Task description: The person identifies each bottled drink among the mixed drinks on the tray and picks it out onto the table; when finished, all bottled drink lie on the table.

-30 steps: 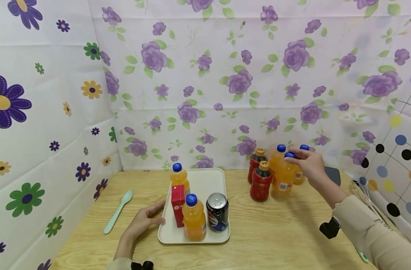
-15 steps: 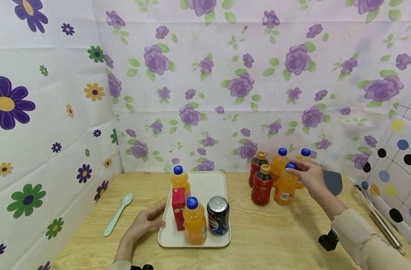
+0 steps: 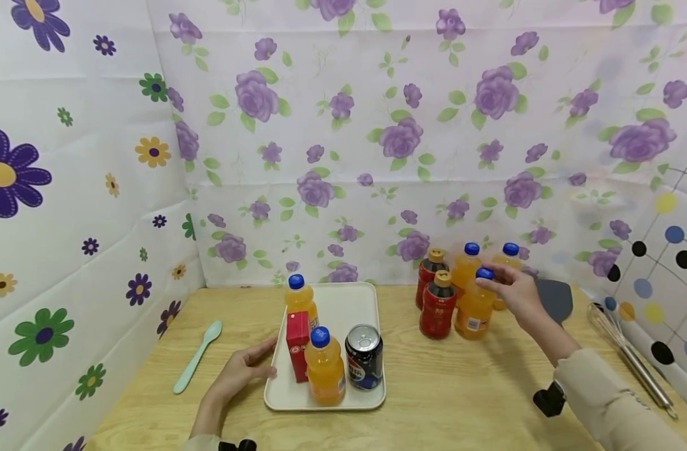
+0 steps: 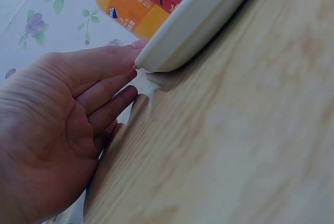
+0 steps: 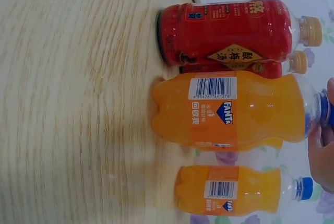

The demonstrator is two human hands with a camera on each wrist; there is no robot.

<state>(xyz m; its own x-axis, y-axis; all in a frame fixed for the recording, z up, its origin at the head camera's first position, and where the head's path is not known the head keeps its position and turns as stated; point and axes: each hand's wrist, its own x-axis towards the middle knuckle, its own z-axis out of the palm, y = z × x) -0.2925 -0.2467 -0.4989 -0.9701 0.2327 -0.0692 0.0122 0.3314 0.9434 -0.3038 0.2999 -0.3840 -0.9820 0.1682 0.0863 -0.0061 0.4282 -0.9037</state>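
My right hand (image 3: 515, 289) pinches the blue cap of an orange Fanta bottle (image 3: 474, 313), which is upright in front of the other bottles. In the right wrist view, fingertips and thumb (image 5: 322, 156) show at the cap of this Fanta bottle (image 5: 235, 110). My left hand (image 3: 239, 373) rests at the left edge of a cream tray (image 3: 349, 297), its fairly straight fingers touching the rim, as the left wrist view shows. Standing on the tray are two orange soda bottles (image 3: 325, 373), a red drink carton (image 3: 298, 344) and a black Pepsi can (image 3: 364, 360).
Left of the held bottle stand two red-labelled bottles (image 3: 438, 310) with gold caps. Two more orange bottles (image 3: 466, 272) are behind it. A whisk (image 3: 631, 357) and a dark grey flat utensil (image 3: 555, 300) lie at the right. A pale green spoon (image 3: 197, 357) lies far left.
My right hand has drawn the pinched Fanta bottle a little toward me, away from the bottles behind, mostly in the first half second. My left hand and the tray have stayed put.
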